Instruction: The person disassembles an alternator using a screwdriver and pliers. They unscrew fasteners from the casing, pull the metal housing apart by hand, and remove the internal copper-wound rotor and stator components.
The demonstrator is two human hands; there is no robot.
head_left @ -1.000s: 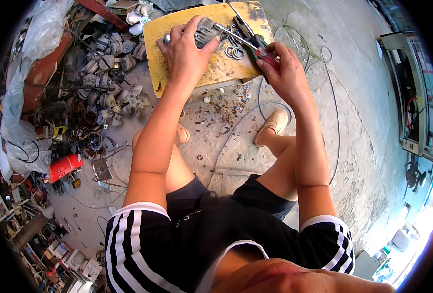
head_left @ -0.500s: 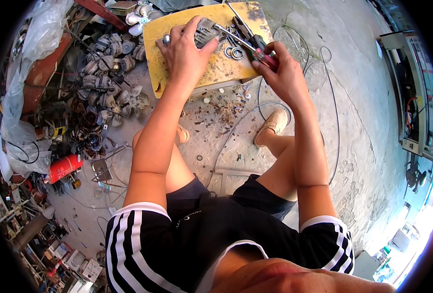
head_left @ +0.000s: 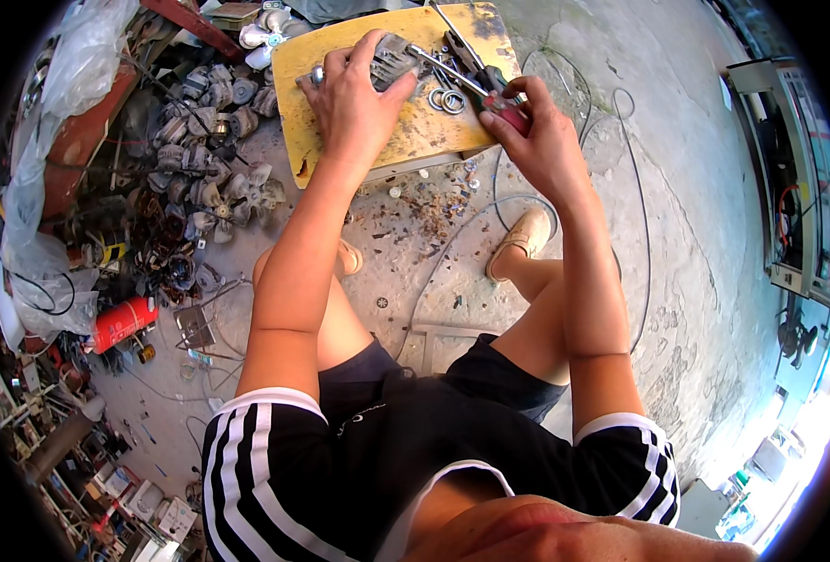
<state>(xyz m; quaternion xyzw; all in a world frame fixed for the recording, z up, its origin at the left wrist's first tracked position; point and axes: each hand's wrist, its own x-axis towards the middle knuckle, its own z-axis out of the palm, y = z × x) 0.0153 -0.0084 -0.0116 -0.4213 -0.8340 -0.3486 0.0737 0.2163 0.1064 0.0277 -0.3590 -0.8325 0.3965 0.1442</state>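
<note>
Yellow, worn tabletop (head_left: 405,140) carries the grey metal motor part (head_left: 391,64); our left hand (head_left: 354,103) clamps it with closed fingers. Our right hand (head_left: 536,140) wraps the red-handled screwdriver (head_left: 462,80). We advise keeping the tip seated squarely and the part pinned flat.

Cracked grey concrete floor (head_left: 705,234) under me, littered with metal scraps and loose wire loops. Low yellow table (head_left: 387,140) ahead, worn and stained. Heap of old fan motors (head_left: 199,169) to my left, red extinguisher (head_left: 123,323) near it, clear plastic sheeting (head_left: 50,112) behind. Grey cabinet (head_left: 794,178) at right. Bright daylight at lower right.
</note>
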